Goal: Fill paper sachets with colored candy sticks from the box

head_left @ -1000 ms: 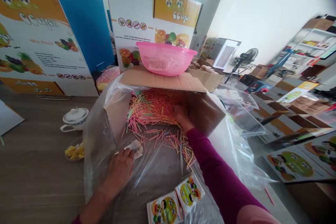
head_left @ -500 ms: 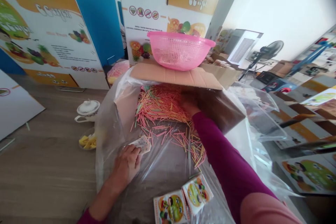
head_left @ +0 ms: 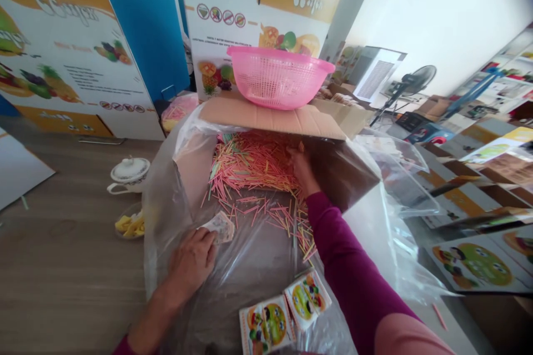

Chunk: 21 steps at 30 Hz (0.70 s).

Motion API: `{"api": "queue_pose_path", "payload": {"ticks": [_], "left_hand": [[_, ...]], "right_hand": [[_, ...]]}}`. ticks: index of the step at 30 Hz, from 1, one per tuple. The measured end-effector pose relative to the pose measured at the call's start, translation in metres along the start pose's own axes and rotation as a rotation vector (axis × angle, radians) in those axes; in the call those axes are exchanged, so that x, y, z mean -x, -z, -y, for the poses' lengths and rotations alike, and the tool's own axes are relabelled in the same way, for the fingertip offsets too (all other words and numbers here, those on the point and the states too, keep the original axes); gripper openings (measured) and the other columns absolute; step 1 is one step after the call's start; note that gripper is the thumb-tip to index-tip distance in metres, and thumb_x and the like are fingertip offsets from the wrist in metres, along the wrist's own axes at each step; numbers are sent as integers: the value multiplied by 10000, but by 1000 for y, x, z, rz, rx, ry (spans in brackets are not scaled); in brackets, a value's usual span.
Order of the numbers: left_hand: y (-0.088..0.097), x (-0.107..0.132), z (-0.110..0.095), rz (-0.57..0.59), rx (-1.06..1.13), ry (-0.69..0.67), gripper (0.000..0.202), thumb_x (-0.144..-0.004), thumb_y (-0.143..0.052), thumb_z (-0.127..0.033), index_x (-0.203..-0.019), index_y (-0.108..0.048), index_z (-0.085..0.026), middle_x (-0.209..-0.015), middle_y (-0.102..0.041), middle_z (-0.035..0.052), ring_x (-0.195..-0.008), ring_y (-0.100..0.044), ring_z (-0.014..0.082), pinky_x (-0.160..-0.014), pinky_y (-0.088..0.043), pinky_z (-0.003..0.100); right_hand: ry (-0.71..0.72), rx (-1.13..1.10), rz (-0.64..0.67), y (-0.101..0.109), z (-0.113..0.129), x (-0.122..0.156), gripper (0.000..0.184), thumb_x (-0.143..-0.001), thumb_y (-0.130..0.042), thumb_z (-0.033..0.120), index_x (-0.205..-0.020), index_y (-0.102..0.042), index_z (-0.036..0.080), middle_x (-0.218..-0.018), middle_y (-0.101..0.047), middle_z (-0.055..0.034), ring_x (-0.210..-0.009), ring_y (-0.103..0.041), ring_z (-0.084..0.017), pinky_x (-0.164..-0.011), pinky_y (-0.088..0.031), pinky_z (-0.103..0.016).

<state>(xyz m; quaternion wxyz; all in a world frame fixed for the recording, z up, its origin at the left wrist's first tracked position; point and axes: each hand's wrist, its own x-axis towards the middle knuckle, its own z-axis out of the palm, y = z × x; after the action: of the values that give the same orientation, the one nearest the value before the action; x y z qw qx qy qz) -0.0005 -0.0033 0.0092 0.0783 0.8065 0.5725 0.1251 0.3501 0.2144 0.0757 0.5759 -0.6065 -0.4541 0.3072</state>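
just inside the carton rim (head_left: pixel 272 121), right fingers (head_left: pixel 297 158) spread in sticks (head_left: pixel 250 163), left fingers (head_left: pixel 204 244) pressed on paper (head_left: pixel 220 227)

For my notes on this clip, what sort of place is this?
Probably a small packing workroom: printed carton panels stand around, a plastic-lined cardboard box holds coloured sticks, and printed cards lie nearby.

Left hand (head_left: pixel 191 265) palm-down, fingers (head_left: pixel 206 241) bent slightly forward, forearm (head_left: pixel 156 305) bare. Right arm (head_left: pixel 353 272) stretched forward in a magenta sleeve, right hand (head_left: pixel 302 172) angled downward, knuckles raised.
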Motion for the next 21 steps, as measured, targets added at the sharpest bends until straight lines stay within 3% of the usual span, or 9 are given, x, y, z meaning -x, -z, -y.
{"api": "queue_pose_path", "payload": {"ticks": [2,4,7,11,14,16,18,21], "left_hand": [[4,-2,4,32,37,17,287,-1009,-532,-249,-997,-817,-275,-1073,-803,78,-1048,-732,275,-950,-571,410],[8,-7,6,59,63,45,315,-1012,-517,-249,-864,-795,-239,-1012,-787,87,-995,-725,261,-924,-561,391],[7,-13,8,18,110,88,309,-983,-547,-247,-751,-749,-222,-932,-752,82,-932,-701,236,-874,-541,358],[-1,-11,6,-98,133,72,241,-924,-607,-201,-719,-731,-230,-860,-729,73,-922,-679,248,-863,-519,355],[-3,-8,4,-119,124,49,224,-933,-633,-211,-748,-759,-234,-875,-749,85,-923,-675,261,-864,-512,366],[-1,-9,3,-112,159,50,230,-939,-655,-244,-736,-764,-233,-863,-750,83,-904,-669,255,-851,-503,362],[4,-11,3,-118,258,82,240,-924,-675,-262,-695,-744,-231,-803,-724,58,-847,-656,226,-811,-486,338],[12,-13,1,-171,515,196,225,-861,-724,-325,-661,-705,-225,-699,-656,-1,-710,-609,172,-700,-444,292]], "right_hand": [[-58,-153,65,-6,-5,26,314,-1047,-631,495,-883,-627,227,-597,-406,70,-511,-332,-126,-522,-416,-265],[-12,-209,194,-10,-12,55,471,-1083,-529,625,-922,-691,213,-599,-435,50,-527,-366,-137,-568,-444,-283],[113,-63,413,-14,-30,95,659,-1058,-444,769,-870,-726,204,-652,-537,-5,-632,-505,-168,-674,-478,-321],[169,189,663,-16,-57,121,638,-910,-639,803,-646,-622,222,-702,-592,-33,-754,-560,-200,-776,-488,-349],[160,230,717,-15,-62,122,633,-908,-626,792,-609,-550,239,-706,-590,-30,-780,-577,-211,-828,-520,-368],[116,189,697,-12,-54,122,621,-928,-585,808,-699,-647,234,-800,-680,-54,-864,-646,-239,-908,-551,-399],[80,107,684,-9,-41,126,639,-961,-549,817,-881,-775,225,-1030,-785,-95,-1074,-708,-276,-1081,-530,-435],[6,-88,691,-8,-21,137,751,-996,-444,869,-1010,-828,223,-1247,-806,-128,-1316,-691,-301,-1225,-465,-451]]}}
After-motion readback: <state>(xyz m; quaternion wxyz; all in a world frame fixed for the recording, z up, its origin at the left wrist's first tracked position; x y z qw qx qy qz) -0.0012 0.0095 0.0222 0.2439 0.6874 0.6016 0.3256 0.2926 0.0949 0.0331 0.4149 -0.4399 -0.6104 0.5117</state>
